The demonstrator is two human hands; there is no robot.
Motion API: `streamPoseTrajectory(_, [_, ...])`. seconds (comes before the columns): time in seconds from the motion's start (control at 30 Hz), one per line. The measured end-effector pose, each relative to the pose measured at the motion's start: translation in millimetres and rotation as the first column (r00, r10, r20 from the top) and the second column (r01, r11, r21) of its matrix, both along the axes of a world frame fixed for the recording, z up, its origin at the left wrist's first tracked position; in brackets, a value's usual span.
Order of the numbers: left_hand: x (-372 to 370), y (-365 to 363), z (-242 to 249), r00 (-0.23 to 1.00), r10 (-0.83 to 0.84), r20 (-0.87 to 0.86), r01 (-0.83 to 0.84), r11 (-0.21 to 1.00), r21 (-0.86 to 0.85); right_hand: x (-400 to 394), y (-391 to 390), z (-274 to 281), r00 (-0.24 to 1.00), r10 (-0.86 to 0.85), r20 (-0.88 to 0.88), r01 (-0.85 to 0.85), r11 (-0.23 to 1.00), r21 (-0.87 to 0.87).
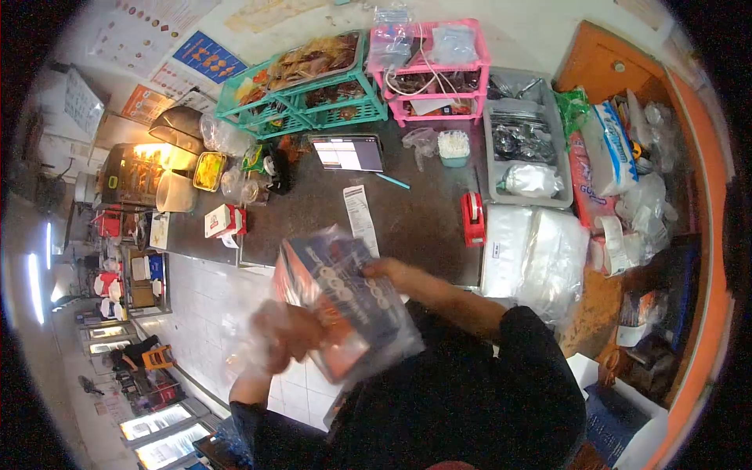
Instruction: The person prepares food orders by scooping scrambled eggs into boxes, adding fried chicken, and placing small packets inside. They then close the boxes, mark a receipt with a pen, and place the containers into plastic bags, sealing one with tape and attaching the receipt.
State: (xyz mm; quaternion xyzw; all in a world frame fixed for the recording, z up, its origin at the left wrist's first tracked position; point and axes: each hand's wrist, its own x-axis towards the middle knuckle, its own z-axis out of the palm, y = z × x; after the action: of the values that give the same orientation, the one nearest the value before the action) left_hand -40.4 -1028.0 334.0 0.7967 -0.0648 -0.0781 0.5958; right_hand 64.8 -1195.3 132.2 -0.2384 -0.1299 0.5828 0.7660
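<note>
Close to the body, a dark blue and orange printed package [348, 301] in clear plastic is held up in front of the counter's edge. My left hand [290, 333] is blurred at its lower left side, with fingers curled on loose clear plastic. On the upper right side of the package, my right hand [384, 274] grips its edge. Just beyond it a long paper receipt [360, 219] lies on the dark counter [301, 211]. Farther back stands a tablet [347, 153] with a lit screen, a blue pen [393, 181] beside it.
Green baskets [305, 102] and a pink rack [431, 78] stand against the wall. To the right are a red tape dispenser [473, 219], clear plastic bags [533, 254] and a grey tray [526, 141]. A small red and white box [223, 222] sits left.
</note>
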Motion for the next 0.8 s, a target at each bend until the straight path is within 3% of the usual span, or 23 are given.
streamPoseTrajectory(0.03, [3.1,13.8,-14.5,0.990,0.129,0.049,-0.109,0.948,-0.299,18.4,-7.0,11.0,0.956,-0.086,0.279,0.087,0.996,0.008])
streamPoseTrajectory(0.07, [5.5,24.6,-20.7,0.963,0.265,0.049,-0.190,0.796,-0.575,26.1,-26.4,52.2,0.808,-0.272,0.523,0.239,0.962,0.130])
streamPoseTrajectory(0.1, [17.5,28.9,-14.9,0.938,0.344,0.035,-0.246,0.736,-0.630,23.9,-37.8,76.1,0.504,-0.500,0.704,0.484,0.839,0.250])
streamPoseTrajectory(0.13, [28.3,32.9,-10.0,0.909,0.417,0.015,-0.296,0.668,-0.683,17.0,-43.9,84.1,0.253,-0.569,0.782,0.538,0.755,0.375])
streamPoseTrajectory(0.17, [31.5,40.9,-8.4,0.775,0.629,0.057,-0.509,0.675,-0.534,10.3,-50.0,92.2,-0.022,-0.601,0.799,0.581,0.643,0.499])
streamPoseTrajectory(0.2, [36.8,47.2,-7.1,0.603,0.784,0.145,-0.699,0.608,-0.377,-6.2,-54.5,96.5,-0.149,-0.586,0.796,0.519,0.639,0.568])
streamPoseTrajectory(0.23, [35.9,48.3,0.1,0.670,0.735,0.104,-0.546,0.583,-0.602,-20.2,-62.2,102.8,-0.175,-0.546,0.819,0.474,0.683,0.556])
streamPoseTrajectory(0.27, [32.7,46.2,13.9,0.736,0.672,0.081,-0.364,0.494,-0.789,-24.2,-57.1,91.1,0.127,-0.702,0.700,0.465,0.666,0.583])
streamPoseTrajectory(0.3, [32.4,40.0,34.7,0.902,0.413,0.129,-0.179,0.628,-0.758,-27.9,-52.1,80.8,0.399,-0.784,0.475,0.468,0.620,0.630])
streamPoseTrajectory(0.33, [29.5,37.4,49.8,0.981,0.114,0.158,0.034,0.696,-0.717,-29.2,-44.0,71.7,0.643,-0.668,0.374,0.489,0.734,0.471])
streamPoseTrajectory(0.37, [21.5,51.6,41.7,0.984,0.097,0.151,0.042,0.693,-0.720,-30.2,-36.1,64.0,0.818,-0.552,0.163,0.489,0.816,0.308])
streamPoseTrajectory(0.43, [29.1,37.6,29.5,0.991,-0.086,0.102,0.131,0.785,-0.605,-31.5,-24.4,23.8,0.869,-0.420,0.262,0.428,0.903,0.029])
streamPoseTrajectory(0.5, [43.8,23.8,6.2,0.972,-0.234,-0.003,0.192,0.804,-0.563,-25.7,-25.6,-8.2,0.866,-0.448,0.222,0.439,0.894,0.093])
streamPoseTrajectory(0.6, [74.4,15.4,-49.3,0.947,-0.285,-0.147,0.123,0.746,-0.655,-0.6,-39.8,-40.5,0.871,-0.459,0.175,0.429,0.884,0.185])
streamPoseTrajectory(0.63, [85.6,15.7,-72.8,0.948,-0.238,-0.213,0.026,0.720,-0.693,9.4,-51.7,-41.8,0.769,-0.534,0.351,0.499,0.845,0.194])
streamPoseTrajectory(0.67, [94.8,23.5,-118.7,0.939,-0.094,-0.331,-0.162,0.728,-0.666,19.3,-63.5,-43.2,0.631,-0.586,0.508,0.574,0.793,0.203])
streamPoseTrajectory(0.7, [104.0,31.3,-164.5,0.895,0.059,-0.442,-0.352,0.701,-0.620,26.0,-82.5,-40.4,0.273,-0.570,0.775,0.689,0.678,0.257])
streamPoseTrajectory(0.73, [113.1,38.9,-210.1,0.821,0.204,-0.533,-0.523,0.642,-0.560,21.5,-91.0,-55.3,0.281,-0.564,0.777,0.686,0.684,0.249])
streamPoseTrajectory(0.77, [124.6,-17.4,-182.0,0.838,0.419,-0.350,-0.513,0.822,-0.247,11.2,-94.5,-80.8,0.213,-0.423,0.881,0.762,0.636,0.121])
streamPoseTrajectory(0.8, [124.9,-16.8,-236.2,0.831,0.443,-0.337,-0.524,0.826,-0.206,4.0,-97.5,-108.8,0.157,-0.253,0.955,0.832,0.554,0.010])
